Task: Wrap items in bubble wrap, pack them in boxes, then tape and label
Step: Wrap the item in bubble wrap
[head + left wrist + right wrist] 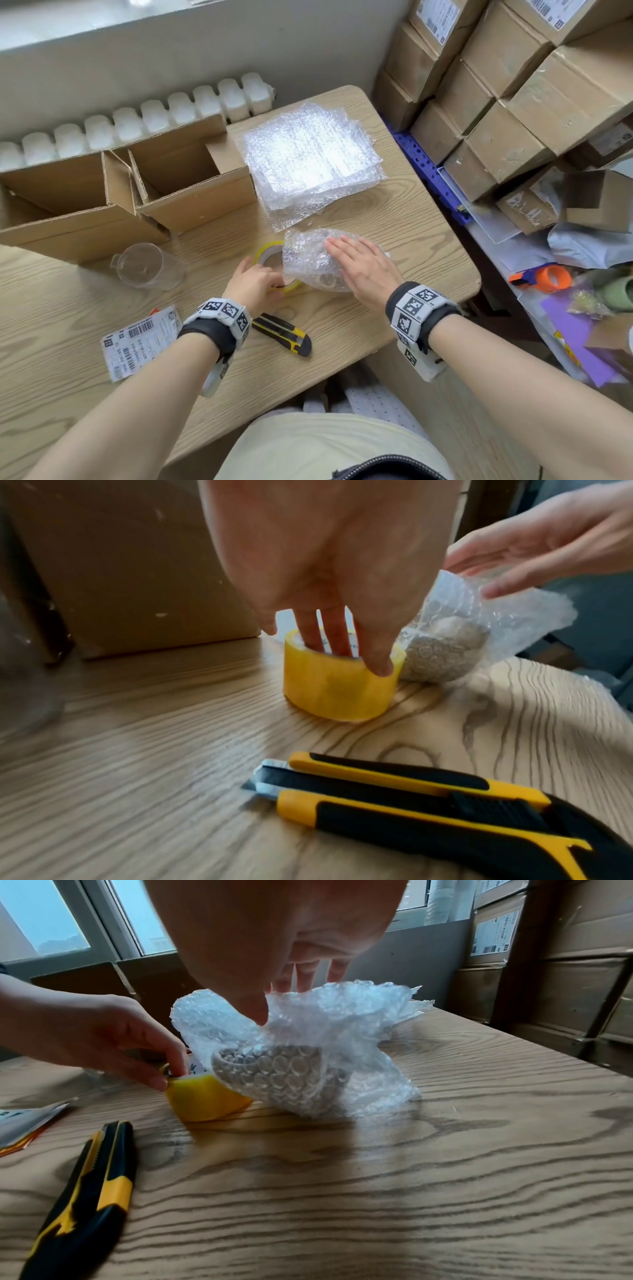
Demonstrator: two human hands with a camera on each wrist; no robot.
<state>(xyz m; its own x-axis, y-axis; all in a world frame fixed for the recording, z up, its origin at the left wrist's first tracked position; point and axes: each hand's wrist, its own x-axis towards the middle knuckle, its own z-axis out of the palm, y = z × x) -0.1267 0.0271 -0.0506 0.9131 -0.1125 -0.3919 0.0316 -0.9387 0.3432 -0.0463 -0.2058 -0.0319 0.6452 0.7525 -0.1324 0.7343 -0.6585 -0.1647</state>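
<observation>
— Where's the roll of yellow packing tape [337, 685]?

— Mid-worktop, touching the bubble-wrapped bundle's [313, 262] left side. My left hand [251, 282] grips it, fingers in its core; my right hand [364, 267] lies flat atop the bundle.

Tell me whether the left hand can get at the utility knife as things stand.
Probably yes. The utility knife lies uncovered on the table just beside the left hand, but that hand now grips the tape roll and must release it first.
</observation>
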